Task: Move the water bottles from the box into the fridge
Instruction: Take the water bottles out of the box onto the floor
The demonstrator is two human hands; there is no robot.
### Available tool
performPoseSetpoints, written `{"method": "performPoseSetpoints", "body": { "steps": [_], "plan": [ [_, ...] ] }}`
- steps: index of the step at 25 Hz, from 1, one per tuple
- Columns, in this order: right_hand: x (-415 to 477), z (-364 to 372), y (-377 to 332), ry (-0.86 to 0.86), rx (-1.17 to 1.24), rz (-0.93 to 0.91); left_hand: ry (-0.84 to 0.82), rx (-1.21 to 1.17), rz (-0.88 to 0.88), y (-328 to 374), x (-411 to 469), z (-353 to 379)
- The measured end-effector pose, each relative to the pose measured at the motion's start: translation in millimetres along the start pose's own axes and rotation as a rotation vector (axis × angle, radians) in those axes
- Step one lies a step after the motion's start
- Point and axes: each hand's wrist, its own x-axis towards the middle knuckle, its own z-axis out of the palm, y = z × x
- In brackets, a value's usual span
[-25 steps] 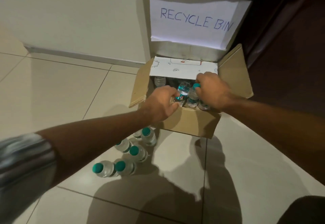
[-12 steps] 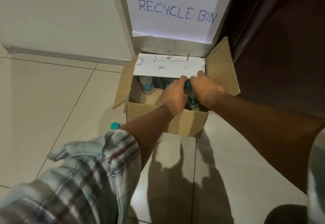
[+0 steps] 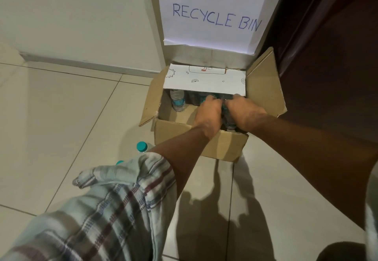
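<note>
The cardboard box (image 3: 204, 144) sits open on the tiled floor at upper centre of the frame, flaps spread to give access, just in front of a recycle bin (image 3: 212, 19). Left hand (image 3: 207, 115) and right hand (image 3: 244, 113) reach in side by side, curled around a cluster of water bottles (image 3: 230, 122), apparently to lift several together. One bottle (image 3: 177, 101) stands apart at the box's left. A teal cap (image 3: 141, 146) shows on the floor. No fridge is in view.
</note>
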Motion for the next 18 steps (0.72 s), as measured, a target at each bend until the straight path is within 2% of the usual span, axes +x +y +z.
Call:
{"method": "performPoseSetpoints", "body": {
  "steps": [4, 6, 9, 14, 18],
  "plan": [
    [-6, -10, 4, 0.033, 0.058, 0.047, -0.054, -0.091, 0.036, -4, 1, -22],
    [-6, -26, 5, 0.12, 0.132, 0.078, -0.032, -0.145, 0.148, -9, -1, -50],
    [-9, -56, 6, 0.205, 0.283, 0.098, -0.022, -0.086, 0.304, -18, -8, -99],
    [-20, -111, -10, 0.35, 0.318, -0.024, 0.022, -0.011, 0.442, -29, -27, -177],
    [-43, -152, -36, 0.357, 0.297, -0.195, -0.012, 0.023, 0.559, -42, -56, -224]
  ]
}}
